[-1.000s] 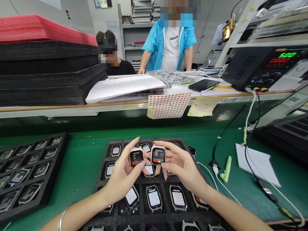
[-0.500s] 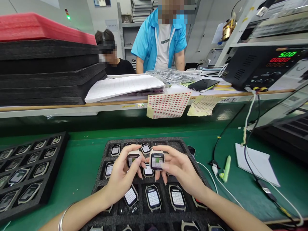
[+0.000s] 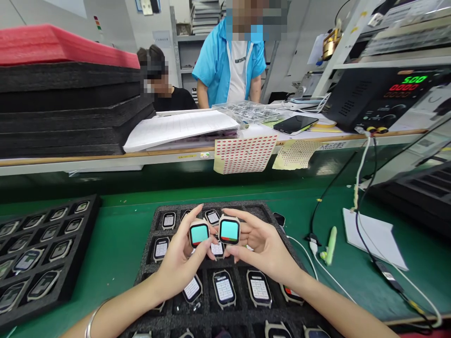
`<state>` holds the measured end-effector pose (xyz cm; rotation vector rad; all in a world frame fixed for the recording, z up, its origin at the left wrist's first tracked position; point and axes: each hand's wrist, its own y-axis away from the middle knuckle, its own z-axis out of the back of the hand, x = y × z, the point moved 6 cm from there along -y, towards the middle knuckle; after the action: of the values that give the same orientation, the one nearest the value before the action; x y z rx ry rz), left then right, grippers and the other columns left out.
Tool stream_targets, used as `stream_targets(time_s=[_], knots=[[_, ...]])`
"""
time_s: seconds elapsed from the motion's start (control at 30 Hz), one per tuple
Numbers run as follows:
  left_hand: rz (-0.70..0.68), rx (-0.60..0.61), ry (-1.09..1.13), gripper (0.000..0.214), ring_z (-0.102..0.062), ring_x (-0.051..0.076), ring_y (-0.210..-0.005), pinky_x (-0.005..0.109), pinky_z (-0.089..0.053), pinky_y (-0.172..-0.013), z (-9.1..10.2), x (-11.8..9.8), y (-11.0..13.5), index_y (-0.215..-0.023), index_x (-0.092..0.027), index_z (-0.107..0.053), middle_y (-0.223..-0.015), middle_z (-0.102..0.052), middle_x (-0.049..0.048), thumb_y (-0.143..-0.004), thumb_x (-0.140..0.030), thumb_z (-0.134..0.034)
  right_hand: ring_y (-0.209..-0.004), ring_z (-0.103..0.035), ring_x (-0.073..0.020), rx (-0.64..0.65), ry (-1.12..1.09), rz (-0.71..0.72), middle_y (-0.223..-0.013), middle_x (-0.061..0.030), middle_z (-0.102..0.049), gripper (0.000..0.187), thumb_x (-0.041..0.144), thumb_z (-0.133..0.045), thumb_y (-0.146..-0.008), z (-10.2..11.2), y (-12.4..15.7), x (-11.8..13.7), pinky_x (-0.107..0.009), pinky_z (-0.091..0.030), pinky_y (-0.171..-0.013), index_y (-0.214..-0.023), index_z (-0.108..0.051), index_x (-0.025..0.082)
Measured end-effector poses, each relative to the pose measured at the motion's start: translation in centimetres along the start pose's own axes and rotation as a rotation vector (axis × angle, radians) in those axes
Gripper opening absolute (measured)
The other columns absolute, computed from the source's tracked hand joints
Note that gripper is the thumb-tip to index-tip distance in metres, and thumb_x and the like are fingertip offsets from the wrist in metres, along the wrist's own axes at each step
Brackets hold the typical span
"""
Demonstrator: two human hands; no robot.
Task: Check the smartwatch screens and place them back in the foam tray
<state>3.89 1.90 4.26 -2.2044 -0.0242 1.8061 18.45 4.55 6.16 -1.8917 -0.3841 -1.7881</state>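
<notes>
My left hand (image 3: 183, 253) is closed around a smartwatch body (image 3: 199, 234) without a strap, its screen lit cyan with a red strip at the bottom. Beside it, my right hand (image 3: 262, 246) grips a second smartwatch (image 3: 229, 230) by its edges, showing a similar cyan screen. Both are held upright, side by side, above a black foam tray (image 3: 207, 277). In the tray's compartments lie several more watch bodies, such as one watch (image 3: 224, 288) with a white table-like screen. My hands hide part of the tray's middle rows.
To the left lies another foam tray (image 3: 75, 263) of watches. Cables (image 3: 362, 225), a green knife-like item (image 3: 331, 245) and white paper (image 3: 375, 241) are on the right. A shelf ahead carries stacked foam (image 3: 70, 108), a phone (image 3: 295, 124) and a power supply (image 3: 380, 101). Two people are behind it.
Both held watches' screens have switched from a grid with a green patch to solid cyan with red below. My thumbs have shifted down off the screens. The standing person has moved slightly left.
</notes>
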Motion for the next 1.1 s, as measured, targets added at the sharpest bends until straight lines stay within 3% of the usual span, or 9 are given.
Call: stream_targets(time_s=[0.13,0.2,0.3,0.4,0.5,0.57,0.73,0.93,1.1], knots=[[0.055,0.07,0.029,0.078,-0.058,0.017,-0.095,0.029,-0.052,-0.077,-0.2,0.5,0.0,-0.141,-0.034,-0.022,-0.11,-0.053,0.0049,-0.081,-0.009,-0.065,-0.083,-0.069,-0.0179,-0.054,0.092,0.082,-0.107,-0.0064,-0.067,0.055,0.014,-0.065,-0.083,0.9,0.2,0.3,-0.03,-0.057,-0.077,-0.132,-0.043,0.025],[0.086,0.075,0.039,0.079,-0.058,0.017,-0.096,0.028,-0.051,-0.076,-0.2,0.8,-0.2,-0.141,-0.034,-0.019,-0.11,-0.053,0.0054,-0.081,-0.009,-0.064,-0.082,-0.07,-0.0184,-0.074,0.141,0.108,-0.109,-0.0061,-0.067,0.054,0.017,-0.064,-0.085,1.9,0.2,0.4,-0.034,-0.057,-0.08,-0.133,-0.042,0.026],[0.094,0.079,0.014,0.075,-0.059,0.017,-0.097,0.031,-0.05,-0.083,0.0,1.2,-1.2,-0.141,-0.033,-0.02,-0.11,-0.054,0.0049,-0.083,-0.01,-0.061,-0.082,-0.069,-0.0209,-0.123,0.294,0.125,-0.106,-0.0062,-0.067,0.052,0.024,-0.065,-0.084,5.0,-0.3,0.2,-0.037,-0.057,-0.08,-0.131,-0.043,0.024],[0.058,0.14,-0.042,0.071,-0.061,0.018,-0.097,0.037,-0.052,-0.085,-0.5,1.5,-3.2,-0.14,-0.031,-0.02,-0.108,-0.054,0.0046,-0.083,-0.011,-0.058,-0.079,-0.067,-0.0227,-0.179,0.609,0.119,-0.094,-0.0053,-0.069,0.05,0.031,-0.067,-0.081,9.3,-1.2,-0.5,-0.038,-0.056,-0.076,-0.126,-0.048,0.021],[0.001,0.217,-0.185,0.061,-0.063,0.019,-0.093,0.04,-0.049,-0.089,-1.8,1.9,-5.7,-0.133,-0.025,-0.034,-0.103,-0.058,0.0045,-0.08,-0.01,-0.061,-0.078,-0.065,-0.0228,-0.176,0.833,0.095,-0.093,-0.0063,-0.067,0.042,0.035,-0.065,-0.081,12.7,-2.1,-2.0,-0.038,-0.054,-0.074,-0.117,-0.052,0.018],[0.031,0.218,-0.16,0.055,-0.064,0.018,-0.087,0.04,-0.049,-0.087,-2.7,2.6,-7.4,-0.124,-0.022,-0.042,-0.098,-0.06,0.0039,-0.076,-0.011,-0.064,-0.07,-0.063,-0.0214,-0.157,0.877,0.077,-0.09,-0.0072,-0.064,0.038,0.036,-0.066,-0.078,13.9,-2.3,-3.1,-0.036,-0.054,-0.067,-0.11,-0.056,0.016],[0.127,0.213,0.01,0.062,-0.064,0.016,-0.076,0.031,-0.054,-0.064,-4.5,4.8,-9.6,-0.12,-0.021,-0.037,-0.094,-0.056,0.0027,-0.067,-0.012,-0.069,-0.068,-0.059,-0.0203,-0.113,0.947,0.073,-0.087,-0.0058,-0.059,0.039,0.031,-0.068,-0.075,14.0,-1.7,-4.1,-0.034,-0.05,-0.064,-0.109,-0.06,0.015],[0.125,0.193,0.001,0.045,-0.063,0.013,-0.068,0.027,-0.051,-0.06,-4.0,6.3,-9.8,-0.117,-0.018,-0.04,-0.088,-0.057,0.002,-0.078,-0.022,-0.062,-0.071,-0.055,-0.0204,-0.066,0.979,0.076,-0.091,-0.0058,-0.059,0.038,0.033,-0.07,-0.074,14.2,-1.4,-4.4,-0.033,-0.048,-0.065,-0.108,-0.062,0.018],[0.105,0.197,-0.046,0.057,-0.063,0.013,-0.076,0.029,-0.051,-0.073,-3.5,7.2,-10.1,-0.12,-0.02,-0.039,-0.091,-0.059,0.0009,-0.072,-0.013,-0.069,-0.08,-0.057,-0.022,-0.036,0.941,0.12,-0.095,-0.0065,-0.06,0.039,0.036,-0.068,-0.079,14.4,-1.4,-4.7,-0.034,-0.05,-0.072,-0.112,-0.059,0.018]])
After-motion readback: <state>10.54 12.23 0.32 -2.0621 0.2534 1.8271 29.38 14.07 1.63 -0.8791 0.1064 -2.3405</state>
